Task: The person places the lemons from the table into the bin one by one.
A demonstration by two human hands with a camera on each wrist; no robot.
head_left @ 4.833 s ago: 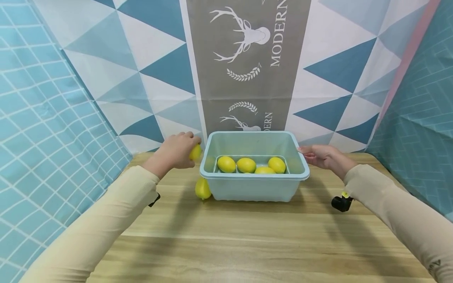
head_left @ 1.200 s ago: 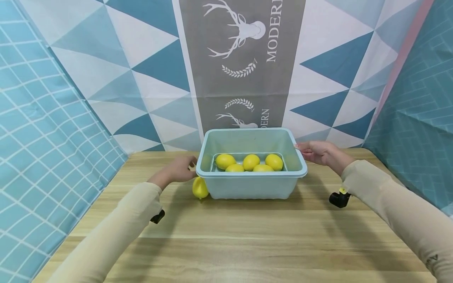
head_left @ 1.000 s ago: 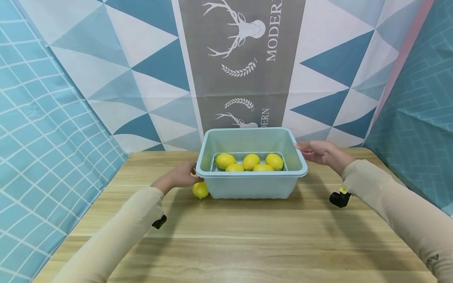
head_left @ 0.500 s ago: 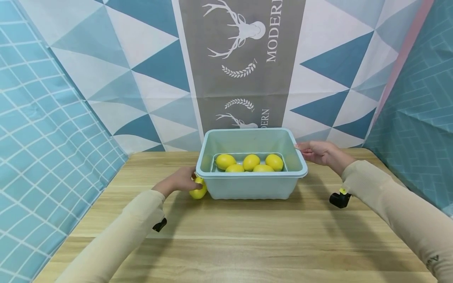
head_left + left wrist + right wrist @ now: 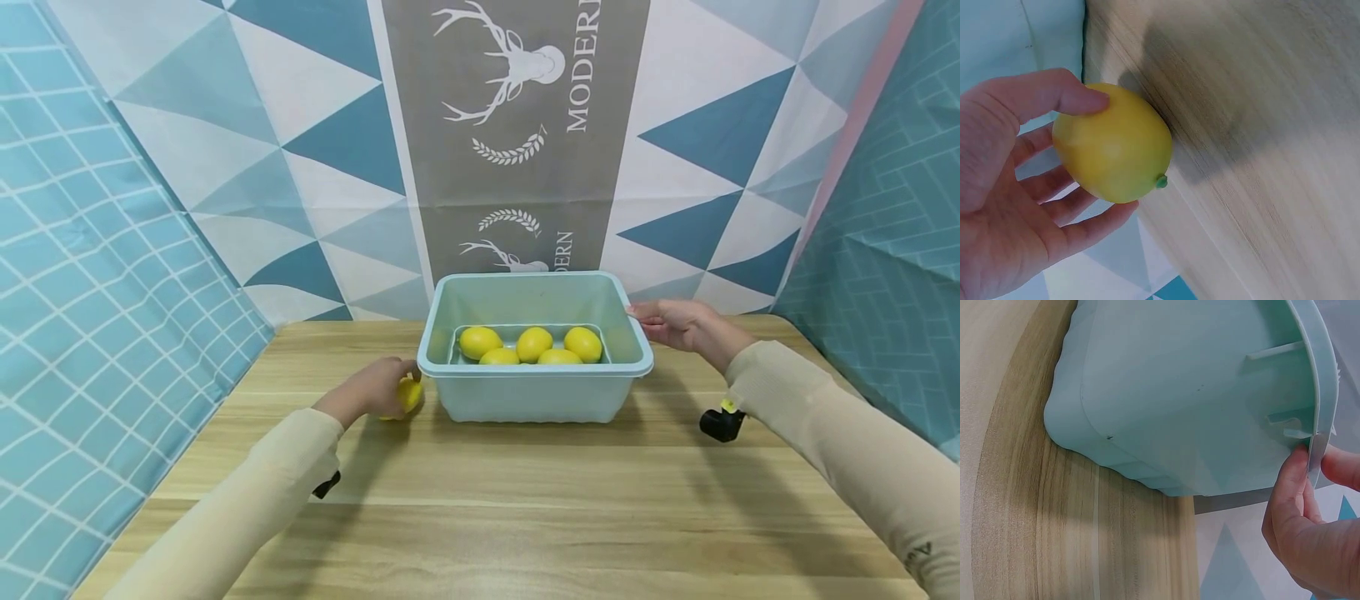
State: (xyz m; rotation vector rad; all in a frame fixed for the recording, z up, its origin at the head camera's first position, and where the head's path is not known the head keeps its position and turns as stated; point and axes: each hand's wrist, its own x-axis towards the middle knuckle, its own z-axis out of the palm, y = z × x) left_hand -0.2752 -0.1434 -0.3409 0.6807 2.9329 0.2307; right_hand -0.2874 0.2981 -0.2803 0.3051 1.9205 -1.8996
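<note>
My left hand [image 5: 372, 388] grips a yellow lemon [image 5: 409, 394] just left of the light blue plastic bin [image 5: 534, 397]. In the left wrist view, the thumb lies over the lemon [image 5: 1116, 147] and the fingers curl under it; its green stem tip points away from the palm. A shadow falls on the wood beside it. Over on the right, my right hand [image 5: 678, 323] pinches the bin's rim, thumb on one side and fingers on the other, as the right wrist view shows at the rim [image 5: 1325, 381]. Several lemons [image 5: 534, 342] lie on the bin's floor.
The bin stands at the back of a wooden table [image 5: 525, 508], close to a patterned backdrop [image 5: 525, 167]. A blue tiled sheet [image 5: 90, 275] hangs along the left side, and a teal one [image 5: 877, 275] along the right.
An earlier lemon left my left hand, which then lowered to the one beside the bin, took hold of it and drew it slightly left. My right hand stays on the rim.
</note>
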